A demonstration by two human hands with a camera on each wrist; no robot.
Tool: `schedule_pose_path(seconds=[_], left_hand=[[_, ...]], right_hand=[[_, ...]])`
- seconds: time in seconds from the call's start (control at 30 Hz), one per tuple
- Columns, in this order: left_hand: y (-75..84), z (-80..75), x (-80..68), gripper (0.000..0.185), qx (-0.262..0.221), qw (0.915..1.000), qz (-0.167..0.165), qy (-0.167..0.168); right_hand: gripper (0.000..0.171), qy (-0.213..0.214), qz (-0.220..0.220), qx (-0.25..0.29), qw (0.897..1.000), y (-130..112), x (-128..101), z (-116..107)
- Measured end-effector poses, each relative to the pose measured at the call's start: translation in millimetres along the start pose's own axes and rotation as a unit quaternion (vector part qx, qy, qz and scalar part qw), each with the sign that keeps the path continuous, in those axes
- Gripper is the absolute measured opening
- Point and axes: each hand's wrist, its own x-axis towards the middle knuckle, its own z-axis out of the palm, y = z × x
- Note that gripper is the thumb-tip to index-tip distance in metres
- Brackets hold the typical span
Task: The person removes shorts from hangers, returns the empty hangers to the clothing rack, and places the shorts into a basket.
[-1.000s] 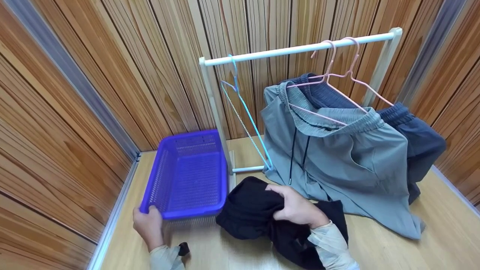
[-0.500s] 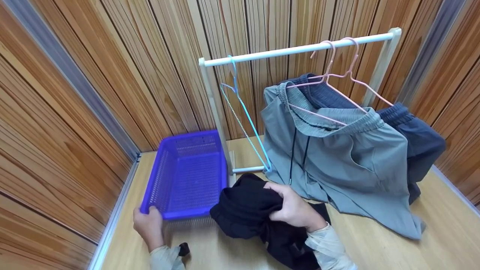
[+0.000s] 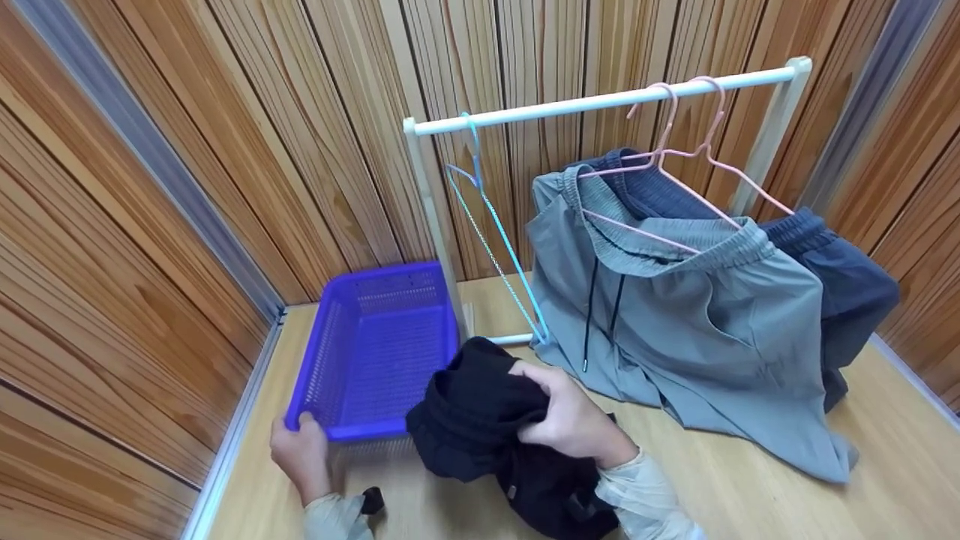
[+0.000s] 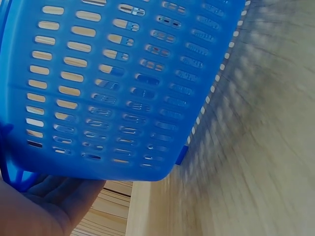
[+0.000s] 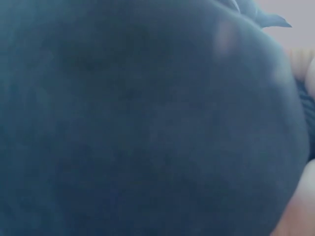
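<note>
My left hand [image 3: 300,454] grips the near left corner of a purple plastic basket [image 3: 386,429], thumb over the rim; the left wrist view shows the fingers under the corner of its slotted wall [image 4: 93,113]. My right hand [image 3: 570,416] pinches a bunched black garment with a gathered waistband, likely pants [image 3: 472,420], at the basket's near right corner. In the head view the garment overlaps that corner, and its lower part trails toward my right sleeve. Dark cloth [image 5: 147,123] fills most of the right wrist view, with fingers at its right edge.
A white rack [image 3: 600,106] stands behind. From its bar hang an unloaded blue hanger [image 3: 499,240] and two pink hangers [image 3: 679,191] bearing grey pants [image 3: 675,330] and dark blue pants [image 3: 862,300], the grey legs reaching the wooden tabletop [image 3: 780,510]. Wood-panelled walls enclose the space.
My right hand has carried the black pants left and slightly up, toward the basket. The left hand keeps its grip on the basket corner. The head view has shifted a little.
</note>
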Motion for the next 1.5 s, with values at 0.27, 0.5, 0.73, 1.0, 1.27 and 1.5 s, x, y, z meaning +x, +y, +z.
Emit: schedule_pose_path(seconds=[0.27, 0.5, 0.73, 1.0, 1.27, 1.5], left_hand=[[1.3, -1.4, 2.4, 0.051, -0.012, 0.9997, -0.021, -0.006], [2.1, 1.0, 0.0, 0.048, -0.013, 0.9999, 0.005, 0.006], [-2.7, 1.9, 0.6, 0.044, -0.002, 0.9997, 0.021, 0.015], [-1.3, 1.6, 2.9, 0.047, -0.012, 0.9996, 0.022, 0.012], [-0.2, 1.7, 2.2, 0.048, -0.006, 0.9993, 0.031, 0.018], [0.9, 3.4, 1.4, 0.047, -0.017, 0.9988, 0.035, 0.029]], right_hand=[[0.047, 0.043, -0.033, 0.003, 0.999, -32, 28, 11], [0.045, 0.093, -0.066, 0.015, 0.993, -61, 61, 18], [0.050, 0.150, -0.071, 0.065, 0.984, -75, 104, 27], [0.045, 0.166, -0.074, 0.085, 0.980, -80, 147, 34], [0.040, 0.200, -0.080, 0.115, 0.970, -85, 197, 39], [0.039, 0.221, -0.111, 0.151, 0.957, -90, 235, 43]])
